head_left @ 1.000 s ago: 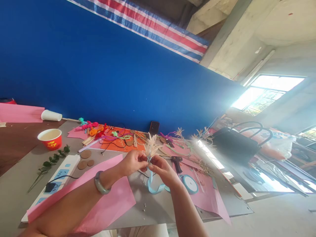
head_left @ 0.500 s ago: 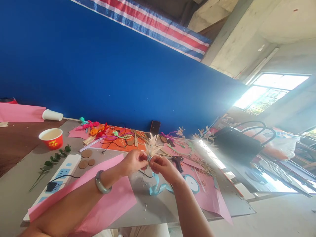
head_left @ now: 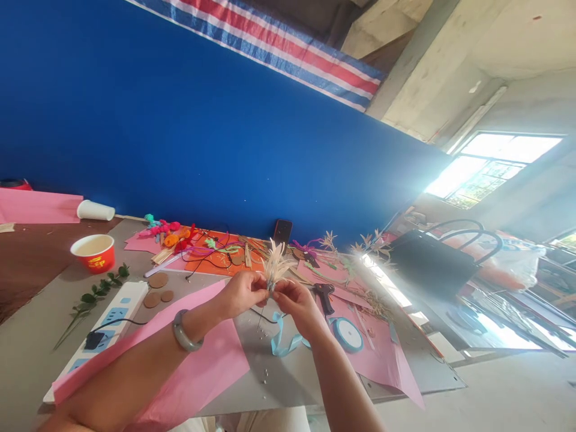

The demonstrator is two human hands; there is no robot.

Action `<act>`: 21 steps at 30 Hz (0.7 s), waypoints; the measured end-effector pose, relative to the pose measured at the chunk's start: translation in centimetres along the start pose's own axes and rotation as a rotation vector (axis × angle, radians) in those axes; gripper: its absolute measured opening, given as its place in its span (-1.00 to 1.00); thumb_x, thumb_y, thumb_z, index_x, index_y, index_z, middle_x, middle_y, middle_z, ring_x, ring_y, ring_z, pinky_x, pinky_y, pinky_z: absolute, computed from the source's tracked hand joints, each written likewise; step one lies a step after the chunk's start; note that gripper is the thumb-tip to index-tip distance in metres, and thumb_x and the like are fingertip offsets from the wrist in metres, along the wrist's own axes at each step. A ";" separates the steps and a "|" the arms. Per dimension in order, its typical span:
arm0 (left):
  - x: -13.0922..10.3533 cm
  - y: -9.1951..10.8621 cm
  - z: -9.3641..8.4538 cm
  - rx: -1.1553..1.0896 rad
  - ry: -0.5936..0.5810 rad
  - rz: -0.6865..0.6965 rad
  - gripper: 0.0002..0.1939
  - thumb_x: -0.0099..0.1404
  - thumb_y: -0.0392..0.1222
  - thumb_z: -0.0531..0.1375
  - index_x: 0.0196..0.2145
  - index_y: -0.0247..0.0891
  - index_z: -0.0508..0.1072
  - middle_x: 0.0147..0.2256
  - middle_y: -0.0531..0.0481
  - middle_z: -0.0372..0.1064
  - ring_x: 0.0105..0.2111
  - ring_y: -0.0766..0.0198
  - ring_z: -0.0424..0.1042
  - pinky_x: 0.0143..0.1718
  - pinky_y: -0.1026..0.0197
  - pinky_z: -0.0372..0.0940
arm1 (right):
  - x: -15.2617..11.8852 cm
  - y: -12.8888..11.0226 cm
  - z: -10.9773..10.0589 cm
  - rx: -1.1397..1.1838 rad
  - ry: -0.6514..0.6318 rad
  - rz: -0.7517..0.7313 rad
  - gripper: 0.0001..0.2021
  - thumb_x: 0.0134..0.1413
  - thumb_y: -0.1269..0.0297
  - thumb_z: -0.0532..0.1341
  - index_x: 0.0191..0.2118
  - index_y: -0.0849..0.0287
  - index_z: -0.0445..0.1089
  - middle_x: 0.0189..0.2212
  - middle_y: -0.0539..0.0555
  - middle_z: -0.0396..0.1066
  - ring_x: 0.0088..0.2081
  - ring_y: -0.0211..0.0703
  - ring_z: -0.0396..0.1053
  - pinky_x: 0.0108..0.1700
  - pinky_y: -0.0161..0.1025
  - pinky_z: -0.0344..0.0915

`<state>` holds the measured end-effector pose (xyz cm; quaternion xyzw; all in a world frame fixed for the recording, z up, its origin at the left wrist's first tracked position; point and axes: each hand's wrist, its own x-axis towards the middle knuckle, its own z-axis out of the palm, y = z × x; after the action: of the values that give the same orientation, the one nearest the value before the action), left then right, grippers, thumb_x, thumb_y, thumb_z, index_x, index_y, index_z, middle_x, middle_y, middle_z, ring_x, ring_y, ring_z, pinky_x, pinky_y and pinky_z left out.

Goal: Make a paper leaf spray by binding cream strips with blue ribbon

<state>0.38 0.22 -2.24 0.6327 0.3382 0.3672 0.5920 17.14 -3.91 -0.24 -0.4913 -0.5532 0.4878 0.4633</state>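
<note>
2 hands [head_left: 243, 294] [head_left: 297, 304], pinched closed, pale flower [head_left: 276, 264] held by its base between them

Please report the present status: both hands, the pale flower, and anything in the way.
Left hand and right hand pinching pale flower near its base. Flower pointing upward. Light-blue ribbon curled close to right hand, possibly in the way.

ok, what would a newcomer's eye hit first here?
The blue panel, spanning the back behind the table. Then the pale flower, pinched near its base by the left hand and right hand, above the table. Also the red cup, upright at left.
</note>
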 end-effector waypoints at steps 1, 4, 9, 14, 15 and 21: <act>0.1 -0.1 0.0 0.000 -0.002 0.007 -0.89 0.07 -0.22 0.21 -0.44 -0.33 0.43 -0.57 0.02 0.40 -0.53 0.33 0.39 -0.40 0.28 0.30 | 0.0 0.1 0.1 0.004 0.016 -0.012 -0.71 -0.16 0.12 0.37 -0.43 0.17 0.32 -0.58 -0.08 0.23 -0.59 -0.38 0.03 -0.57 -0.37 -0.05; 0.2 -0.3 -0.1 -0.025 -0.017 0.015 -0.89 0.07 -0.21 0.22 -0.46 -0.33 0.42 -0.58 0.02 0.40 -0.54 0.34 0.38 -0.42 0.28 0.30 | 0.0 0.2 0.1 -0.017 0.044 -0.033 -0.74 -0.12 0.10 0.35 -0.41 0.17 0.35 -0.59 -0.08 0.21 -0.58 -0.36 0.03 -0.56 -0.36 -0.03; 0.1 -0.1 -0.2 -0.054 -0.031 0.007 -0.85 0.05 -0.19 0.26 -0.47 -0.32 0.40 -0.59 0.04 0.38 -0.55 0.34 0.37 -0.42 0.28 0.30 | -0.2 -0.5 0.2 -0.061 -0.007 -0.032 -0.76 -0.09 0.10 0.33 -0.38 0.17 0.40 -0.53 -0.03 0.31 -0.52 -0.29 0.16 -0.48 -0.31 0.09; -0.1 0.4 0.0 -0.046 -0.039 -0.009 -0.87 0.05 -0.22 0.24 -0.50 -0.31 0.36 -0.59 0.04 0.37 -0.54 0.34 0.37 -0.41 0.27 0.31 | 0.0 0.2 0.7 -0.018 0.062 -0.038 -0.77 -0.12 0.14 0.35 -0.43 0.16 0.35 -0.54 -0.04 0.31 -0.51 -0.29 0.18 -0.45 -0.31 0.11; -0.2 0.4 0.0 -0.045 -0.037 -0.013 -0.88 0.05 -0.23 0.24 -0.51 -0.31 0.36 -0.59 0.05 0.37 -0.53 0.34 0.38 -0.40 0.27 0.31 | 0.1 0.5 0.8 -0.011 0.079 -0.043 -0.76 -0.13 0.14 0.35 -0.45 0.16 0.34 -0.55 -0.05 0.29 -0.52 -0.29 0.18 -0.46 -0.31 0.11; 0.1 0.1 -0.1 -0.031 -0.019 -0.005 -0.89 0.06 -0.22 0.22 -0.47 -0.33 0.40 -0.58 0.03 0.38 -0.55 0.34 0.37 -0.42 0.27 0.31 | 0.3 0.5 0.8 -0.021 0.055 -0.047 -0.75 -0.11 0.13 0.35 -0.47 0.17 0.34 -0.58 -0.07 0.23 -0.54 -0.32 0.12 -0.50 -0.33 0.06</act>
<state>0.34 0.38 -2.14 0.6260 0.3284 0.3648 0.6060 16.42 -3.70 -0.85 -0.4962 -0.5567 0.4571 0.4847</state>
